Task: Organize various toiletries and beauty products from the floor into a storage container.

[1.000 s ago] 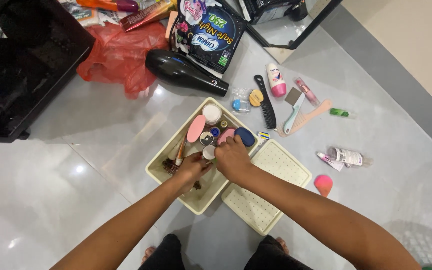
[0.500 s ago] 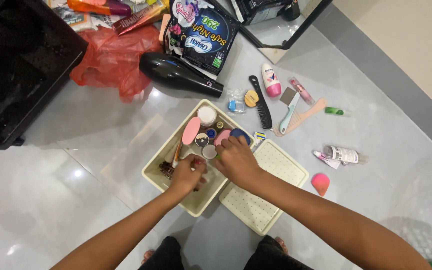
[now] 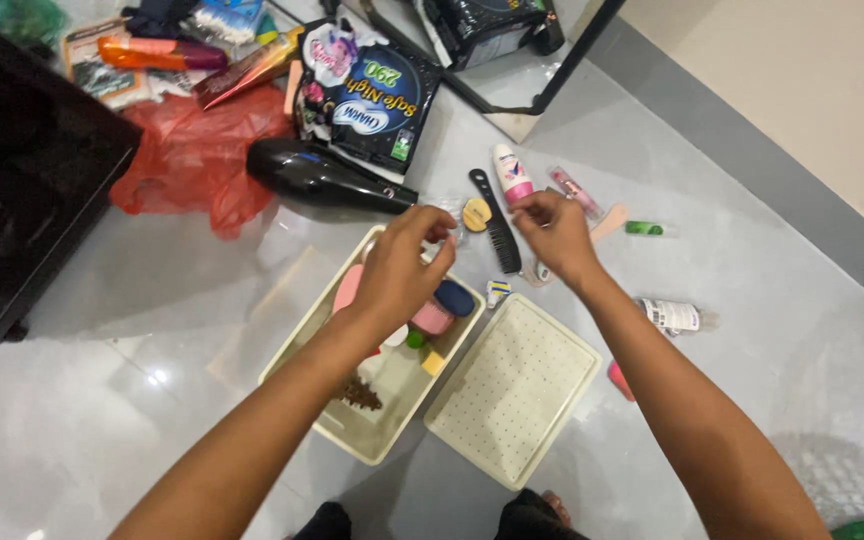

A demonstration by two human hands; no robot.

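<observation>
My left hand (image 3: pixel 400 268) hovers over the far end of a cream basket (image 3: pixel 350 438), fingers spread and reaching toward a small clear packet (image 3: pixel 451 207) on the floor. Inside the basket lie a dark blue oval case (image 3: pixel 454 297), a pink round case (image 3: pixel 430 318) and a brown hair clip (image 3: pixel 360 392). My right hand (image 3: pixel 555 236) is past the basket with its fingers curled down over the combs, close to a black comb (image 3: pixel 500 232) and a white roll-on with a pink cap (image 3: pixel 510 172). Whether it grips anything is hidden.
The perforated cream lid (image 3: pixel 512 392) lies right of the basket. On the floor are a black hair dryer (image 3: pixel 317 180), a dark blue packet (image 3: pixel 367 95), a red plastic bag (image 3: pixel 192 150), a green tube (image 3: pixel 644 228), a white bottle (image 3: pixel 674 316) and a pink sponge (image 3: pixel 619 380). A black crate (image 3: pixel 12 200) stands at left.
Both hands have left the inside of the basket and moved forward, the left toward the clear packet, the right to the combs. The view has shifted forward too.
</observation>
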